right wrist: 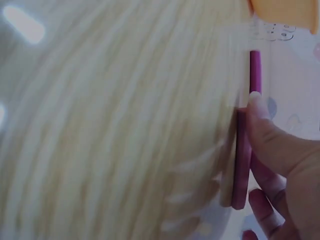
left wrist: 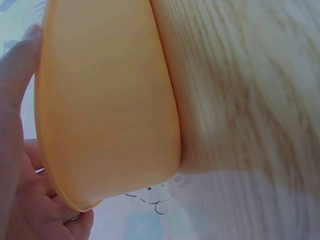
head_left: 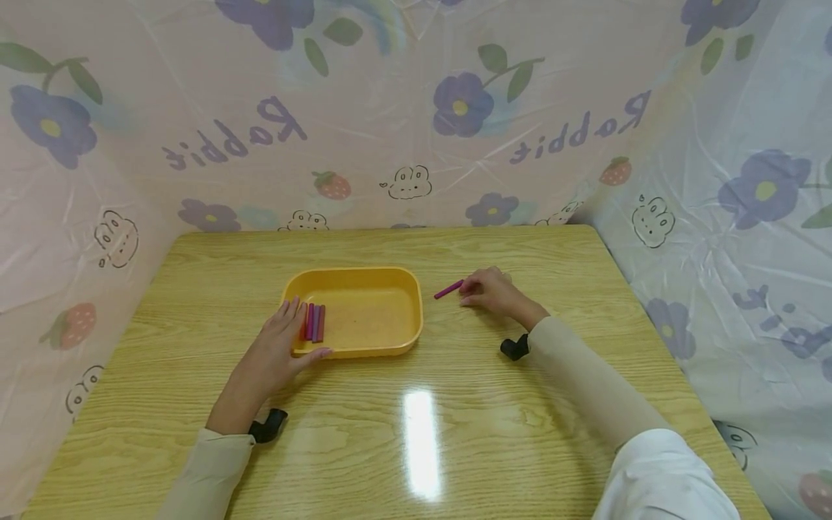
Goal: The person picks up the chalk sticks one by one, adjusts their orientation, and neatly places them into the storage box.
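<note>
A shallow yellow plastic tray (head_left: 364, 352) stands on the table, several red, pink and purple crayon-like sticks (head_left: 315, 323) lying side by side at its left end. My left hand (head_left: 276, 343) holds that end, thumb along the near rim and fingers over the left side; the left wrist view shows the tray's outer wall (left wrist: 110, 100) beside the fingers. Right of the tray, my right hand (head_left: 492, 292) pinches the end of a purple crayon (head_left: 448, 289). In the right wrist view a dark pink crayon (right wrist: 242, 165) lies beside the thumb, mostly hidden from the head view.
The wood-grain table (head_left: 364, 433) is glossy and reflects a bright light. A printed cloth (head_left: 390, 130) hangs behind it and along both sides. Black wrist mounts (head_left: 515, 348) sit below each wrist.
</note>
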Motion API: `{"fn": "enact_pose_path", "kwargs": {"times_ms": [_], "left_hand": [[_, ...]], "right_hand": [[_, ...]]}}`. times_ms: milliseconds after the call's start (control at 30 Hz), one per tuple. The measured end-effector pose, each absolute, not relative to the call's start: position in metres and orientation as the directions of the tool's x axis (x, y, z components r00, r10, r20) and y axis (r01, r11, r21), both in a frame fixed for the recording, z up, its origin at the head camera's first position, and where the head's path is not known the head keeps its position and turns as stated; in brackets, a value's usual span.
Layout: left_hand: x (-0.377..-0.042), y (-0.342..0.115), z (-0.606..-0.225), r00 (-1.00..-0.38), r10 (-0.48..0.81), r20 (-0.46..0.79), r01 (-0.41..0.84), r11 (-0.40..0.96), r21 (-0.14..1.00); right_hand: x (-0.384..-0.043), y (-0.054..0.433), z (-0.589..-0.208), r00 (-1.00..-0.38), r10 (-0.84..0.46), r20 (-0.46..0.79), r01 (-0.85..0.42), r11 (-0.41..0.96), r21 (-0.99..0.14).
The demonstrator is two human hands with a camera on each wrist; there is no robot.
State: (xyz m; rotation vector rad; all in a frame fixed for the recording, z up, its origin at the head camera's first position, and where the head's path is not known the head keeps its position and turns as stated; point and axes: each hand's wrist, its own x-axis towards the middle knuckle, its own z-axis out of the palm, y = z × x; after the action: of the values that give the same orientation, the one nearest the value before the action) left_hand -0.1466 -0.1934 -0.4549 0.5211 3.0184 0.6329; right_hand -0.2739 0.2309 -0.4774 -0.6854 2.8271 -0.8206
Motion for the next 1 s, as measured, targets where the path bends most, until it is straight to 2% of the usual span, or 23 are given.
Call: {"fn": "enact_pose_path", "kwargs": {"times_ms": [167, 500, 1000], "left_hand": [[-0.146, -0.194, -0.454, -0.946, 0.321, 0.048, 0.313, 0.863, 0.397], [-0.147, -0.194, -0.454, -0.940, 0.335, 0.056, 0.329, 0.857, 0.397], [-0.146, -0.194, -0.452, -0.941, 0.334, 0.045, 0.323, 0.856, 0.404]], "right_hand": [[-0.275, 0.239, -0.479, -0.909, -0.416, 0.017, -0.365, 0.778, -0.511], [-0.274, 0.244, -0.476, -0.883, -0.450, -0.133, -0.262, 0.707, -0.656], [-0.269, 0.250, -0.467, -0.890, -0.387, -0.242, -0.169, 0.772, -0.612]]}}
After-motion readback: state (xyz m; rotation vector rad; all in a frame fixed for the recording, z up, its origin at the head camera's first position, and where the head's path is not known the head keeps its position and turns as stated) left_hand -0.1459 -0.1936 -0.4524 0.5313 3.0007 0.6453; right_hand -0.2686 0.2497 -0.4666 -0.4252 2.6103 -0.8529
